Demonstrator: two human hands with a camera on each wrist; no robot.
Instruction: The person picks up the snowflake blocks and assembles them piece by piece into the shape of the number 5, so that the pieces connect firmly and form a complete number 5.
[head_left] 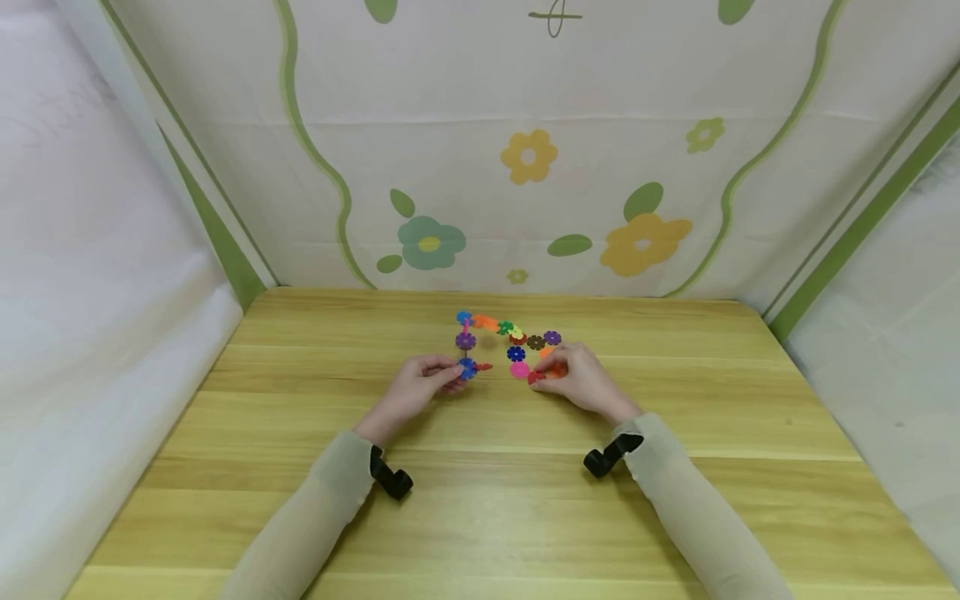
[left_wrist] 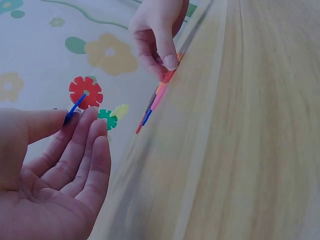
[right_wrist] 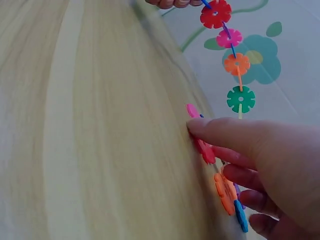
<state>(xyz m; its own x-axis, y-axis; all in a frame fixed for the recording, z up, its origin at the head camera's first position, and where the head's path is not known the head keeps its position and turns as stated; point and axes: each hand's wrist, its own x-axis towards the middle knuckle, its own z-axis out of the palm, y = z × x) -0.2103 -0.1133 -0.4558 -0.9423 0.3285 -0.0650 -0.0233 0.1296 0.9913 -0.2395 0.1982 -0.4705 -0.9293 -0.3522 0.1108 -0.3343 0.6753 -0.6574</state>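
Pinching a chain of notched plastic snowflake discs at two spots, both hands at the middle of the bench (head_left: pixel 480 517), toward its far side. Left hand (head_left: pixel 415 388): thumb and fingertip grasping a blue disc (head_left: pixel 468 369), lifted off the wood; other fingers loosely bent. Red disc (left_wrist: pixel 86 92) joined to it, edge-on from the head view. Chain climbs away via purple disc (head_left: pixel 466 341), then bends right through orange and green disc (head_left: pixel 506 327). Right hand (head_left: pixel 583 379): thumb and fingers grasping another red disc (head_left: pixel 535 378), low against the bench, just beside pink disc (head_left: pixel 520 370). Dark blue disc (head_left: pixel 516 354) and brown disc (head_left: pixel 536 342) lie near. Black wrist mounts (head_left: pixel 392 473) on both sleeves (head_left: pixel 318 500); flower-print cloth (head_left: pixel 465 175) behind.
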